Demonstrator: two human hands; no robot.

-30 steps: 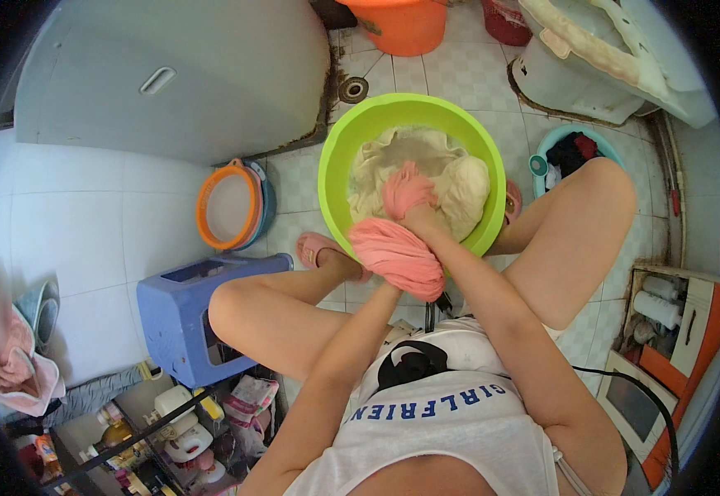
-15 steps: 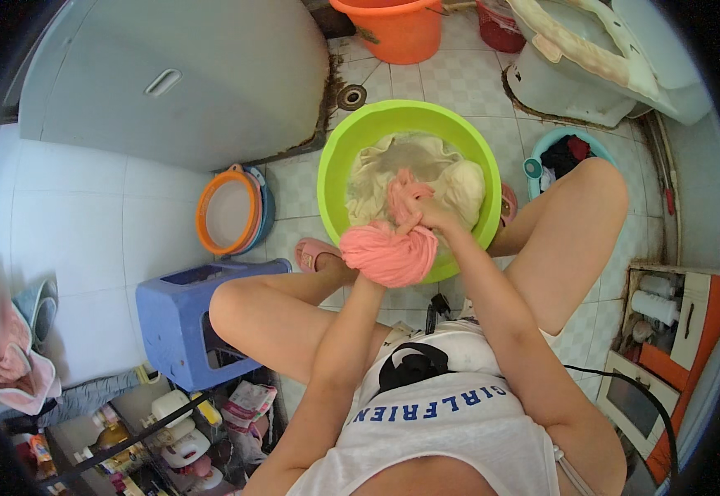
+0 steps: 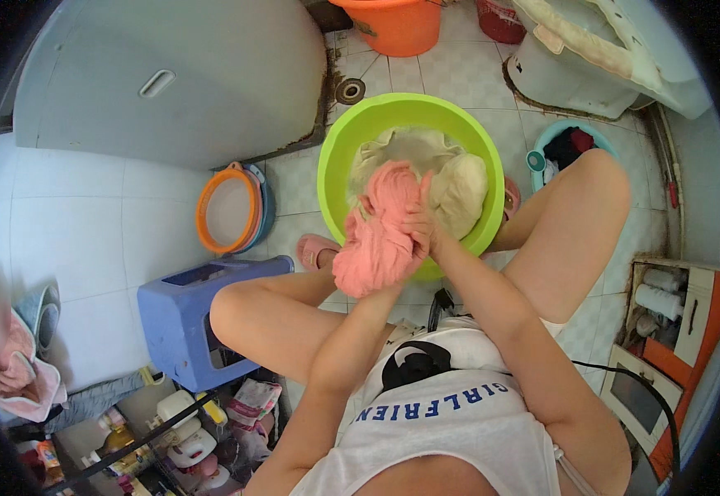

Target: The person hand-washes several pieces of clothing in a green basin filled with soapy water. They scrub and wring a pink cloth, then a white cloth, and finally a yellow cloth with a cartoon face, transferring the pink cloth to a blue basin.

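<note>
A bunched, wet-looking pink cloth [image 3: 376,248] is gathered between my two hands above the near part of a lime-green basin [image 3: 328,157]. My right hand [image 3: 419,225] is closed on the cloth's right side, thumb pointing up along it. Most of my left hand [image 3: 366,203] is hidden under the folds, which hang over its wrist; only some fingertips show at the cloth's left edge. Inside the basin, cloudy water [image 3: 413,147] surrounds a soaked cream-coloured cloth [image 3: 459,194], which bulges up at the right.
A blue plastic stool [image 3: 178,322] and several stacked round basins [image 3: 228,211] stand to my left. Beyond the green basin are a floor drain [image 3: 350,91] and an orange bucket [image 3: 397,29]. A light-blue basin [image 3: 554,136] with dark clothes sits at right, near a toilet [image 3: 570,78].
The pink cloth has been gathered up: its twisted far end is now a rounder bundle. My right hand has shifted slightly nearer and opened its grip wider around the cloth.
</note>
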